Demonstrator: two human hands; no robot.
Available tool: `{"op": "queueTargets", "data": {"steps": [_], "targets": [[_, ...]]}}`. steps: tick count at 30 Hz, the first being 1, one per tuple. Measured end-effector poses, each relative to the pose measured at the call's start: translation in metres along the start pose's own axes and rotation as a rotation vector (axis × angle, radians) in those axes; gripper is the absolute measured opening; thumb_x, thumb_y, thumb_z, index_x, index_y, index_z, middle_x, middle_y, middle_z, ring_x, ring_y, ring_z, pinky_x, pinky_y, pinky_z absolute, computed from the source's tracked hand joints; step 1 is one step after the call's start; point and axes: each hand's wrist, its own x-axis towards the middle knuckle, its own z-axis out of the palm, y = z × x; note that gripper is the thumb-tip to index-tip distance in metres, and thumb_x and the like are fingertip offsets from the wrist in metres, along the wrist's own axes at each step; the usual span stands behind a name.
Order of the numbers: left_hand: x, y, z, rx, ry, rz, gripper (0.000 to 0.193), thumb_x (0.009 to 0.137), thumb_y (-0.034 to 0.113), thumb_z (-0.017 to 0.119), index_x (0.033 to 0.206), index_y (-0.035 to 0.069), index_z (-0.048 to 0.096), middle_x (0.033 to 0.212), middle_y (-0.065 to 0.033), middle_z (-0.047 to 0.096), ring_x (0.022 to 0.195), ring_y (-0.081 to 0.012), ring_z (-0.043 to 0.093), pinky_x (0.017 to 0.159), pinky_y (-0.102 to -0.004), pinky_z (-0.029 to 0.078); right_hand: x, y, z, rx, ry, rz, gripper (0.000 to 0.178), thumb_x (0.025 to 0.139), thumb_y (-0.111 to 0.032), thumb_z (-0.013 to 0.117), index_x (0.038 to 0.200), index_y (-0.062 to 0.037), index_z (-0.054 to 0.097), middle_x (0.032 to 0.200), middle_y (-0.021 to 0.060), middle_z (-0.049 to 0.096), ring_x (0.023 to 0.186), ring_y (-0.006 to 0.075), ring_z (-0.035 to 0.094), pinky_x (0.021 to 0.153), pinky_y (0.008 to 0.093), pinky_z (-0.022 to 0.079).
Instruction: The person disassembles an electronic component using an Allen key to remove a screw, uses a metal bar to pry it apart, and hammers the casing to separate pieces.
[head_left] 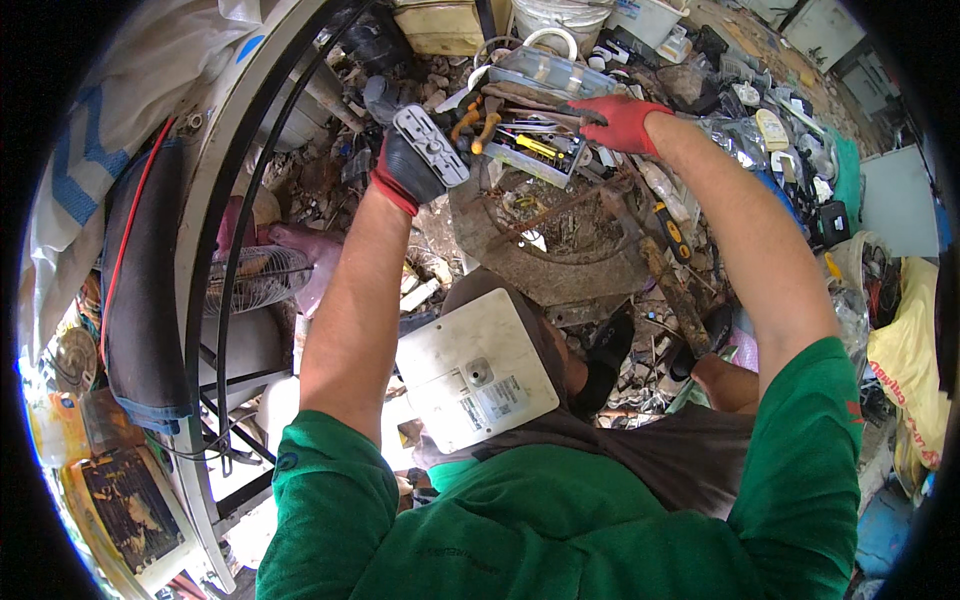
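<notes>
Head view; person seated amid scrap and parts; both hands gloved, red with dark palms.

Left hand (pixel 408 168), upper centre-left of the frame: closed around a small grey rectangular module (pixel 432 146), fingers wrapped under it, its face with small holes turned toward the camera; module is held clear of the ground, just left of the tool tray.

Right hand (pixel 622 122), upper centre-right: fingers curled down onto a long dark tool (pixel 545 105) lying across the open plastic tool tray (pixel 540 140); whether it is gripped or only touched cannot be told; tray holds screwdrivers with orange and yellow handles.

White flat panel (pixel 478 372) rests on the person's lap, centre of the frame, face with a label and a round fitting up; untouched by either hand.

Judgement on progress: module appears already out and in hand; the tool pick is in hand now, not finished; no tool yet applied to the module, no screws or cover seen removed from it; so the work on the module itself looks still ahead; early-to-middle stage.

Rusted round metal base (pixel 560 250) lies below the tray, centre.
</notes>
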Motion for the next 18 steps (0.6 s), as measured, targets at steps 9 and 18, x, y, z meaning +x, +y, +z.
{"op": "queueTargets", "data": {"steps": [9,18], "targets": [[-0.015,-0.098,-0.02,0.388,0.219,-0.08,0.044,0.094,0.024,0.053,0.134,0.006,0.055,0.124,-0.0101,0.063,0.111,-0.0222,0.06,0.099,-0.0379,0.046,-0.026,-0.045,0.047,-0.19,0.14,0.107,0.085,0.084,-0.031,0.068,0.155,-0.0231,0.022,0.159,0.0163,0.021,0.145,0.0397,0.023,0.116,0.0479,0.029],[-0.05,-0.042,0.016,0.696,0.269,-0.052,0.054,0.082,0.012,0.064,0.134,0.003,0.053,0.119,-0.0118,0.066,0.103,-0.0177,0.063,0.09,-0.0334,0.051,-0.06,-0.105,-0.04,0.118,0.502,-0.181,0.085,0.081,-0.02,0.067,0.153,-0.0093,0.023,0.155,0.0239,0.027,0.142,0.0413,0.029,0.116,0.044,0.028]]}}
